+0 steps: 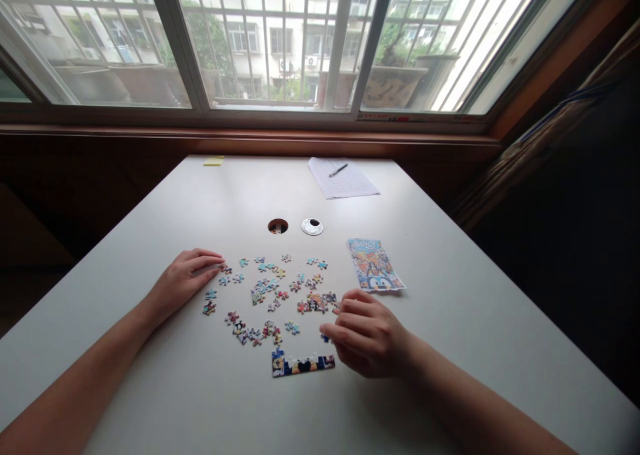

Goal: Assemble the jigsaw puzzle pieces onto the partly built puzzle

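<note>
My left hand (193, 268) lies flat at the left of the loose pieces, fingers stretched out, its fingertips touching a small puzzle piece (227, 270). On the right, my right hand (367, 332) is curled, with a dark blue puzzle piece (325, 339) at the index fingertip; the thumb is mostly hidden. Just left of and below it lies a joined strip of puzzle (304, 365), dark blue with a black heart-like shape. A joined cluster of orange and red pieces (315, 303) sits above. Several loose puzzle pieces (265, 288) are scattered between my hands.
A colourful picture sheet (375, 265) lies beyond my right hand. Farther back are a round hole (278, 226) in the white table (165, 388), its silver cover (313, 226), paper (345, 182) with a pen (339, 170), and yellow sticky notes (214, 161). A barred window stands behind.
</note>
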Tool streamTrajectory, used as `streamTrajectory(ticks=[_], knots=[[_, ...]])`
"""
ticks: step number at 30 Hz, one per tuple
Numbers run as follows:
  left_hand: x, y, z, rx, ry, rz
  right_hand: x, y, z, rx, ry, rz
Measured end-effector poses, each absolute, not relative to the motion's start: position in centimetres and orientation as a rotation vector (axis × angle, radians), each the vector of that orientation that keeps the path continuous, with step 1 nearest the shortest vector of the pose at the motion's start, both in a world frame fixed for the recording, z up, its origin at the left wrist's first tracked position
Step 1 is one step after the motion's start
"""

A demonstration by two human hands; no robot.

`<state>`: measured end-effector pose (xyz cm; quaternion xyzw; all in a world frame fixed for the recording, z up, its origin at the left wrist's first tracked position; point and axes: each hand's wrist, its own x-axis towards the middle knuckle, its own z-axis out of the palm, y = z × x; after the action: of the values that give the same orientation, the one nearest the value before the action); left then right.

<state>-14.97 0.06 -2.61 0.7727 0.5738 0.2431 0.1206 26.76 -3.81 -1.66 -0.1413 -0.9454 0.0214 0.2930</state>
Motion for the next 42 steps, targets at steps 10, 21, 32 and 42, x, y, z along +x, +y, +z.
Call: streamTrajectory(ticks=[10,21,32,42], knots=[[-15.00,0.23,-2.70,2.286,1.657,0.702,26.71,-3.86,-1.62,-0.374,-2.525,0.059],[-14.98,0.31,-2.71,2.318,1.651,0.684,26.58,-3.90,-1.65,-0.339,-2.538,0.054],[-15.02,0.21,-2.62,2.321,1.655,0.667,26.55,-3.90,-1.42,-0.338,-2.531,0.053],[-14.85,0.10,-2.42,2.283,1.664,0.670,26.62,-3.84,-1.48,-0.352,-2.543,0.036]])
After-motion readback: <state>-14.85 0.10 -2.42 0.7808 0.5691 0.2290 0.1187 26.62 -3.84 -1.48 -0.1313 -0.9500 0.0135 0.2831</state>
